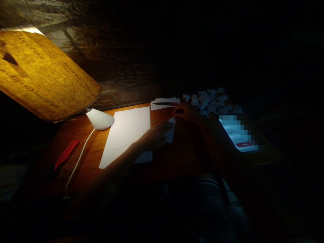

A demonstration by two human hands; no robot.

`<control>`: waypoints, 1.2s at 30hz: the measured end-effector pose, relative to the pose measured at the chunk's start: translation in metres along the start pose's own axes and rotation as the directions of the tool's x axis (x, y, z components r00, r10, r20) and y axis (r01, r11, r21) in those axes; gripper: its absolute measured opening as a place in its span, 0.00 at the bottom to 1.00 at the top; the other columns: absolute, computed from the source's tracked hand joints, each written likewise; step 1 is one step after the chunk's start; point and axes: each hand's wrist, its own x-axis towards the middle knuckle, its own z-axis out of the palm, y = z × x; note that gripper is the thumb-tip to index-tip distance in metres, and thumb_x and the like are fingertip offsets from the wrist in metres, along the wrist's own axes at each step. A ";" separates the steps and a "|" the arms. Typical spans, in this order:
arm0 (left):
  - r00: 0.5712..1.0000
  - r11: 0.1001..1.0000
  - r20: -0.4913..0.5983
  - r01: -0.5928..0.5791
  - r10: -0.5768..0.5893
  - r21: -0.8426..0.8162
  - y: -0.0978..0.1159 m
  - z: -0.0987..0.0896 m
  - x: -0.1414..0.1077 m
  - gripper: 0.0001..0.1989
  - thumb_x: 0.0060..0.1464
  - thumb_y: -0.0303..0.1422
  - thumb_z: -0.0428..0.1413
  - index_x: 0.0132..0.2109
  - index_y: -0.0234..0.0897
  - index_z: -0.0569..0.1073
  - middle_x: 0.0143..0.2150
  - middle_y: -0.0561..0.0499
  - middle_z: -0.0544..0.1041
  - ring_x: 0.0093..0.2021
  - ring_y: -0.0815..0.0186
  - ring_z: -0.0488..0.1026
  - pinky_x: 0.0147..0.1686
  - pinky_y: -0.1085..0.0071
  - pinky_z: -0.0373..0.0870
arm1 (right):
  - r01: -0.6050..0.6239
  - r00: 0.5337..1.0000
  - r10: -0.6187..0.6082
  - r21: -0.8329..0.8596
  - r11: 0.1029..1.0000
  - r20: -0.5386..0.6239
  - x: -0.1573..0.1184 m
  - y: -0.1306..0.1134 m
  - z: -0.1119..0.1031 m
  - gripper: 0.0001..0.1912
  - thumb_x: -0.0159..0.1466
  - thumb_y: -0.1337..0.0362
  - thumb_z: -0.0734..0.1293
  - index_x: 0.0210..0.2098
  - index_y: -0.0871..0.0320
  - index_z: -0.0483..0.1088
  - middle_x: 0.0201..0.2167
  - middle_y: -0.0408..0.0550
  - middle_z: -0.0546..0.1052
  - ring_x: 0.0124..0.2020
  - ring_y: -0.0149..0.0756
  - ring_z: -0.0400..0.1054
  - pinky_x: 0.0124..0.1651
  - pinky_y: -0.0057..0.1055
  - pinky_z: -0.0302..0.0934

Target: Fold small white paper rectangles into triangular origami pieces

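A small white piece of paper lies on the wooden table, partly covered by my hands. Across it my left hand rests flat with the fingers stretched out. At the paper's far corner, my right hand has its thumb and fingers curled together in a pinch on the edge. Left of them is a stack of white sheets, the top ones marked by thin crease or cut lines. A knife with a dark blade and red handle lies on a paper scrap behind my hands.
Many folded paper pieces are heaped at the back right. A lit phone or tablet lies at the right. On the left stand a lamp with a printed shade and white base, its cord, and a red power strip.
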 end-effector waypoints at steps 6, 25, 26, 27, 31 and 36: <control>1.000 1.000 -0.009 -0.013 0.013 -0.001 -0.003 0.002 -0.001 0.34 0.62 0.26 0.54 0.74 0.40 0.62 0.74 0.40 0.66 0.76 0.50 0.59 0.72 0.43 0.62 | -0.006 1.000 0.007 -0.034 0.999 0.021 0.001 0.001 -0.002 0.05 0.55 0.69 0.74 0.30 0.54 0.82 0.35 0.47 0.85 0.39 0.43 0.77 0.50 0.40 0.68; 1.000 0.999 0.020 -0.007 0.006 0.052 -0.001 0.000 0.002 0.30 0.61 0.25 0.53 0.70 0.38 0.65 0.74 0.37 0.65 0.76 0.49 0.59 0.71 0.40 0.63 | 0.006 0.999 -0.002 -0.099 0.995 0.041 0.003 0.008 -0.002 0.06 0.56 0.69 0.74 0.34 0.56 0.83 0.37 0.50 0.85 0.39 0.43 0.77 0.48 0.39 0.69; 1.000 0.998 0.021 -0.005 0.004 0.059 0.000 0.000 0.003 0.30 0.61 0.24 0.53 0.69 0.37 0.65 0.75 0.37 0.63 0.76 0.48 0.57 0.71 0.40 0.62 | 0.008 0.999 -0.004 -0.102 0.995 0.041 0.003 0.008 -0.002 0.06 0.56 0.69 0.73 0.34 0.56 0.83 0.37 0.50 0.85 0.40 0.43 0.77 0.48 0.39 0.69; 1.000 0.998 0.023 -0.005 0.003 0.067 0.000 0.001 0.003 0.30 0.61 0.24 0.53 0.69 0.37 0.65 0.77 0.37 0.60 0.77 0.48 0.56 0.71 0.39 0.62 | 0.011 0.999 -0.007 -0.106 0.994 0.041 0.003 0.008 -0.002 0.06 0.56 0.70 0.73 0.34 0.56 0.83 0.37 0.49 0.85 0.40 0.42 0.77 0.48 0.39 0.69; 0.999 0.997 0.034 -0.007 0.004 0.081 0.002 0.001 0.005 0.30 0.59 0.23 0.53 0.68 0.35 0.64 0.78 0.36 0.57 0.78 0.47 0.54 0.72 0.40 0.61 | 0.011 0.999 -0.007 -0.120 0.993 0.036 0.002 0.008 -0.001 0.07 0.56 0.69 0.73 0.34 0.56 0.83 0.37 0.49 0.85 0.40 0.42 0.76 0.47 0.37 0.69; 0.999 0.997 0.034 -0.005 0.003 0.077 0.001 0.002 0.006 0.32 0.58 0.22 0.53 0.69 0.36 0.63 0.77 0.35 0.59 0.77 0.48 0.55 0.71 0.39 0.63 | -0.003 1.000 0.007 -0.129 0.992 0.031 0.002 0.008 0.000 0.07 0.56 0.70 0.72 0.34 0.56 0.83 0.38 0.50 0.85 0.40 0.42 0.76 0.47 0.37 0.68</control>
